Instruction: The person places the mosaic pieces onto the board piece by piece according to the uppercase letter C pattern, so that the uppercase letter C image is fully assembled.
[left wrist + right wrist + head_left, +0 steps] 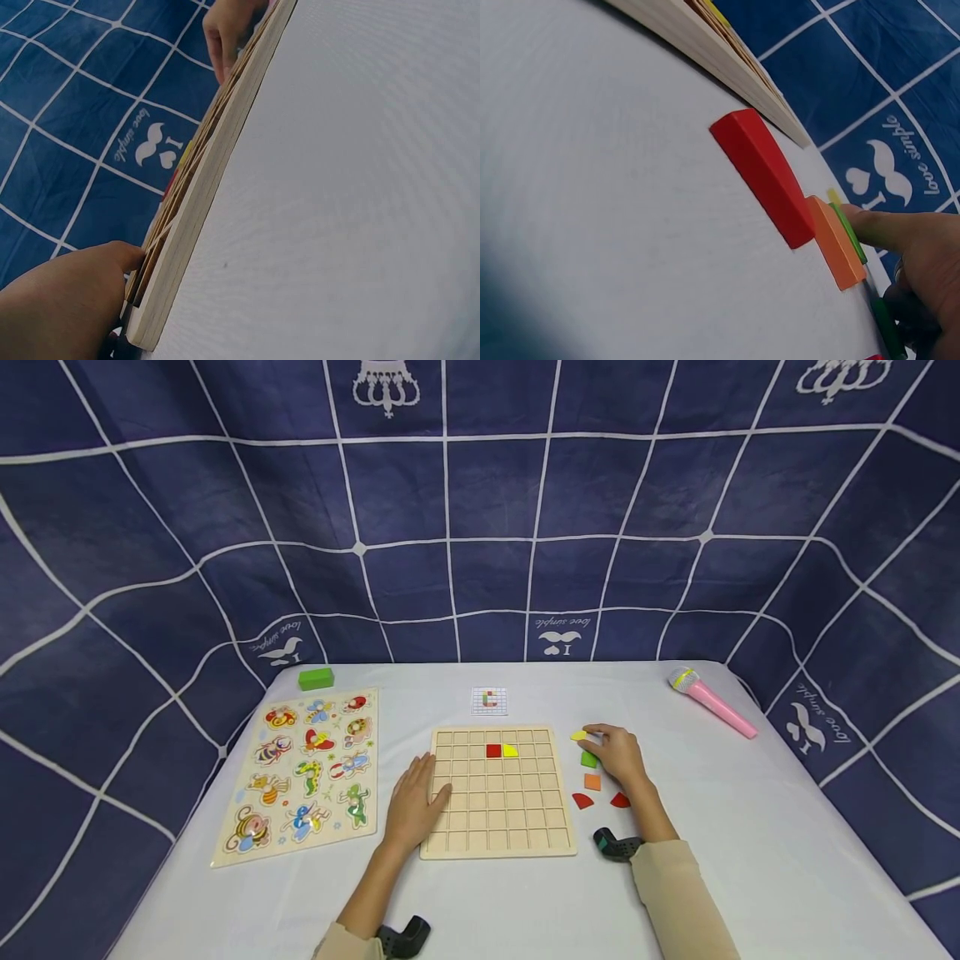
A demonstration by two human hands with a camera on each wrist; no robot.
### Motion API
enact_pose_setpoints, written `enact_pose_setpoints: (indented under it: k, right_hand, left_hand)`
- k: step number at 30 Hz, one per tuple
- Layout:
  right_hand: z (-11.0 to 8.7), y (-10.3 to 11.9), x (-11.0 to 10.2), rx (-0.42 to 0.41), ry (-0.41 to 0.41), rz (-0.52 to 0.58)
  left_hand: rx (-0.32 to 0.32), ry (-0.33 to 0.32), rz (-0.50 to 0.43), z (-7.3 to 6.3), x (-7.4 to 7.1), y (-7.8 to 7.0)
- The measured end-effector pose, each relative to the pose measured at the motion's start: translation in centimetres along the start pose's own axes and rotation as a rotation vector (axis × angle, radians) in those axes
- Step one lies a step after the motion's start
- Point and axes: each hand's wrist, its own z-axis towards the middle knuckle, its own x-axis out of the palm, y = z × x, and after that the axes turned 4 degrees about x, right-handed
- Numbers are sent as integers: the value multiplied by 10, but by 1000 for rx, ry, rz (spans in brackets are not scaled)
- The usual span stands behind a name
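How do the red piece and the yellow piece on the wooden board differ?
The red piece is square, while the yellow piece has a curved edge. In the head view, the red piece sits left of the yellow piece. Both lie in the same row of the wooden board.

There are two hands (411, 804) (617, 755), two wrist devices (405, 937) (617, 846) and one bench (750, 860). I count one grid board (498, 853), one pattern card (490, 701), one microphone (716, 706), one green block (316, 678), one puzzle board (336, 835) with twelve insect pictures (307, 778), three red pieces (493, 751) (582, 801) (620, 800), two yellow pieces (510, 751) (578, 736), one green piece (589, 760), one orange piece (592, 782).
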Motion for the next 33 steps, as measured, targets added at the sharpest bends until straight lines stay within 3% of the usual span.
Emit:
enact_pose_setpoints:
  k: [9, 13, 23, 28, 33]
  right_hand:
    - [0, -1, -2, -30, -3, 26]
    - [-2, 8, -3, -64, -9, 56]
    - [-6, 73, 6, -252, -31, 127]
    - [-11, 100, 21, -279, -16, 162]
    - [-19, 114, 46, -303, 11, 161]
  left_hand:
    - [-1, 0, 3, 0, 1, -1]
    - [-5, 3, 0, 0, 0, -1]
    - [-14, 6, 0, 1, -2, -2]
    - [-10, 5, -1, 1, -1, -2]
    - [-14, 8, -4, 0, 0, -1]
